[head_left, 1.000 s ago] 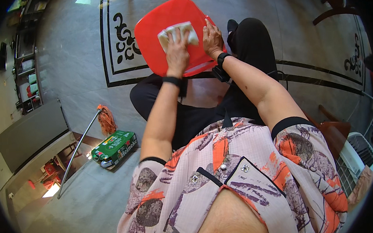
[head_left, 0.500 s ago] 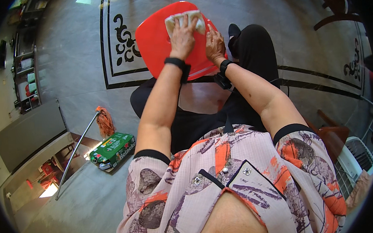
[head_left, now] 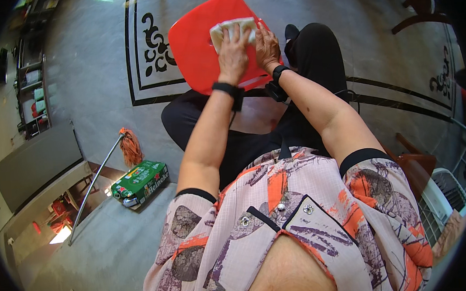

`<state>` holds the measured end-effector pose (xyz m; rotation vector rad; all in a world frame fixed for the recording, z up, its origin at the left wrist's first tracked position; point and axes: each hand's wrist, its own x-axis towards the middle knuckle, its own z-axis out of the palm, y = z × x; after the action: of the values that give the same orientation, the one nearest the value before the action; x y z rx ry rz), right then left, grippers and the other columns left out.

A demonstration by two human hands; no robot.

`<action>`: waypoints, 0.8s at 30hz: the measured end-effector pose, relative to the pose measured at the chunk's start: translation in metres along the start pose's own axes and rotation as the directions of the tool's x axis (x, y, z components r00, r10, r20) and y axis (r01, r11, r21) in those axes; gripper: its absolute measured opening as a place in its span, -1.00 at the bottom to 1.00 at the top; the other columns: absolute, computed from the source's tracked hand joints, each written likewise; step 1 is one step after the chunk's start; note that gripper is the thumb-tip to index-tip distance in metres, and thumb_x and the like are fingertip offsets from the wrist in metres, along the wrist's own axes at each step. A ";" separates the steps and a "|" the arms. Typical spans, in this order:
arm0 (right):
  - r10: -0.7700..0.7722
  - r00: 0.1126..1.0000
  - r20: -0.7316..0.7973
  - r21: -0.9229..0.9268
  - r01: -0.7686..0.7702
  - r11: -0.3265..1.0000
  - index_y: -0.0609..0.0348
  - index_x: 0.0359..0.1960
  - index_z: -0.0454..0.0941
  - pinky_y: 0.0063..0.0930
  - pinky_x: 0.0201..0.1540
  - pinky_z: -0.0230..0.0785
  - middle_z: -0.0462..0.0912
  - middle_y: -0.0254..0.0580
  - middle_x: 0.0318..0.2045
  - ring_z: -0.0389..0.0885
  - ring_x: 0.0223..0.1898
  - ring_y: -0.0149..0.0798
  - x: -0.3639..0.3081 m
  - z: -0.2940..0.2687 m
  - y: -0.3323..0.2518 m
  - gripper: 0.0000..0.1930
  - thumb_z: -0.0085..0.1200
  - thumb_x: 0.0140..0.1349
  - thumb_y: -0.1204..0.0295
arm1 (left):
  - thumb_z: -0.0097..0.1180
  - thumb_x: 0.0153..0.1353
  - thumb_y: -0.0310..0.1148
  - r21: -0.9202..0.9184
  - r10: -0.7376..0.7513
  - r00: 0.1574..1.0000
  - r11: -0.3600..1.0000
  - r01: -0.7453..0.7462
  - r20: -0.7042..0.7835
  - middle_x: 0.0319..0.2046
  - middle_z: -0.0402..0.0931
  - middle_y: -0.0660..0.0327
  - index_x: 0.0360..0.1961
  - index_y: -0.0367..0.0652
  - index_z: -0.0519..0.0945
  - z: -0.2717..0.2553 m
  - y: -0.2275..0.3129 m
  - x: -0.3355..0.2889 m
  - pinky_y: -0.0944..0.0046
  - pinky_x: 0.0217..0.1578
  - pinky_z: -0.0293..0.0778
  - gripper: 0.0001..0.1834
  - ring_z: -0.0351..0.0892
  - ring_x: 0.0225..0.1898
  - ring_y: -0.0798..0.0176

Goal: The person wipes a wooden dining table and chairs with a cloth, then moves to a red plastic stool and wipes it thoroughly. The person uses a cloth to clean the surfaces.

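Note:
A red plastic stool [head_left: 196, 45] with a smooth, rounded-corner seat is in front of me, tilted, between my bent legs. My left hand [head_left: 232, 56] presses a folded white cloth [head_left: 216, 34] onto the right part of the seat, its fingers bent over the cloth. Against the right edge of the stool rests my right hand [head_left: 267, 49], gripping that edge close beside the cloth. The thumb's side lies over the rim, and the parts of the fingers beneath are hidden. Each wrist wears a black band. The stool's legs cannot be made out.
Left of me lie a green drinks carton [head_left: 141, 183] and a mop [head_left: 130, 147] with orange strands and a metal handle. Wooden chair legs [head_left: 421, 22] stand at the far right. A white crate-like rack [head_left: 436, 199] is at the lower right. Shelves [head_left: 35, 94] line the far left.
My left hand and the cloth have slid slightly right and toward me across the seat. The stool's far edge sits a little higher in view. My right hand keeps to the edge.

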<state>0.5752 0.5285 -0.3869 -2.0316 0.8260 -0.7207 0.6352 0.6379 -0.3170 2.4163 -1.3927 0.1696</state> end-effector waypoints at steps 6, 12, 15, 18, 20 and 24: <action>0.034 0.999 0.025 -0.007 -0.034 0.999 0.12 0.31 0.41 -0.06 0.22 0.29 0.56 0.17 0.07 0.49 0.12 0.16 0.001 -0.003 -0.002 -0.40 -0.27 0.47 -0.04 | 0.00 0.20 -0.59 -0.042 -0.094 0.989 0.994 0.099 0.111 0.39 0.24 -0.02 0.39 0.09 0.36 -0.037 0.043 -0.094 -0.05 0.36 0.20 -0.31 0.15 0.39 -0.36; 0.049 0.998 0.035 0.014 -0.049 0.999 0.13 0.30 0.42 -0.08 0.21 0.30 0.57 0.19 0.05 0.49 0.09 0.17 0.000 -0.007 -0.007 -0.48 -0.24 0.47 0.10 | -0.03 0.30 -0.47 0.025 -0.055 0.996 0.998 0.053 0.074 0.35 0.29 -0.07 0.35 0.11 0.40 -0.034 0.020 -0.055 -0.09 0.29 0.28 -0.43 0.26 0.29 -0.46; 0.037 0.999 0.038 -0.001 -0.037 0.999 0.16 0.29 0.42 -0.06 0.22 0.28 0.56 0.20 0.06 0.49 0.11 0.18 -0.001 -0.011 -0.010 -0.49 -0.20 0.45 0.13 | -0.01 0.33 -0.36 0.057 -0.064 0.997 0.996 0.065 -0.031 0.33 0.31 -0.08 0.35 0.13 0.40 -0.015 -0.006 -0.006 -0.12 0.27 0.30 -0.47 0.28 0.24 -0.52; 0.062 0.996 0.069 -0.013 -0.061 0.998 0.17 0.29 0.42 -0.07 0.25 0.26 0.56 0.21 0.06 0.48 0.13 0.19 -0.003 -0.016 -0.016 -0.48 -0.16 0.43 0.12 | -0.02 0.37 -0.21 0.101 -0.055 0.995 0.993 0.063 -0.083 0.37 0.28 -0.06 0.38 0.24 0.36 0.004 -0.033 0.038 -0.19 0.29 0.25 -0.46 0.25 0.28 -0.53; 0.059 0.996 0.069 -0.030 -0.057 0.998 0.17 0.29 0.42 -0.08 0.26 0.25 0.56 0.20 0.07 0.49 0.13 0.18 -0.005 -0.018 -0.019 -0.48 -0.14 0.42 0.13 | -0.05 0.40 -0.11 0.149 -0.074 0.995 0.985 0.083 -0.060 0.40 0.25 0.02 0.40 0.40 0.32 0.015 -0.052 0.058 -0.25 0.32 0.18 -0.46 0.23 0.31 -0.48; 0.089 0.993 0.080 -0.053 -0.085 0.995 0.17 0.29 0.42 -0.09 0.28 0.23 0.57 0.19 0.07 0.49 0.13 0.15 -0.005 -0.019 -0.022 -0.48 -0.11 0.40 0.15 | -0.13 0.41 0.03 0.227 -0.156 0.984 0.959 0.171 -0.083 0.46 0.19 0.28 0.39 0.64 0.26 0.026 -0.094 0.074 -0.27 0.41 -0.04 -0.48 0.11 0.45 -0.22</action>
<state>0.5649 0.5338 -0.3604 -2.0415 0.8867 -0.5689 0.7519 0.6113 -0.3435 2.6774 -1.1964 0.3854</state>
